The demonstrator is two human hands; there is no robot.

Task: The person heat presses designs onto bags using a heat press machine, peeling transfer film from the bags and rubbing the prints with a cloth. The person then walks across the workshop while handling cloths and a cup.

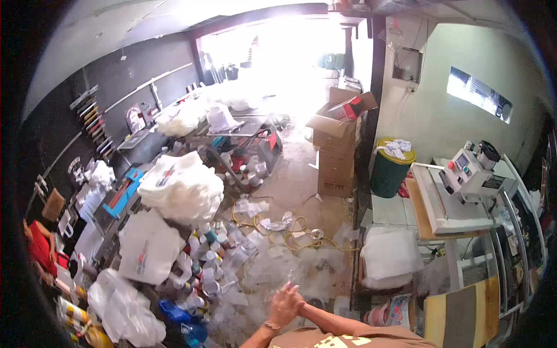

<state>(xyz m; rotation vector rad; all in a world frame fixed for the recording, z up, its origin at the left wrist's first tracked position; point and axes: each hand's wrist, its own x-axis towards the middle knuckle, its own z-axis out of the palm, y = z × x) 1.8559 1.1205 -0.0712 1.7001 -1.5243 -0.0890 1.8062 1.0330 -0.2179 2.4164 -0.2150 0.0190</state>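
Observation:
My left hand, with a bracelet at the wrist, is closed against my right hand in front of my brown shirt. The fingers are folded together. Whether anything lies between the palms is hidden. The right hand's fingers are mostly covered by the left. Below the hands, the floor is strewn with clear plastic and paper scraps. Just left of them stand several bottles and jars, some with coloured contents.
White garments are piled on the left stations. A heat press stands on the right, above a stack of white cloth. Cardboard boxes and a green bin stand farther back. A yellow cord loops across the floor.

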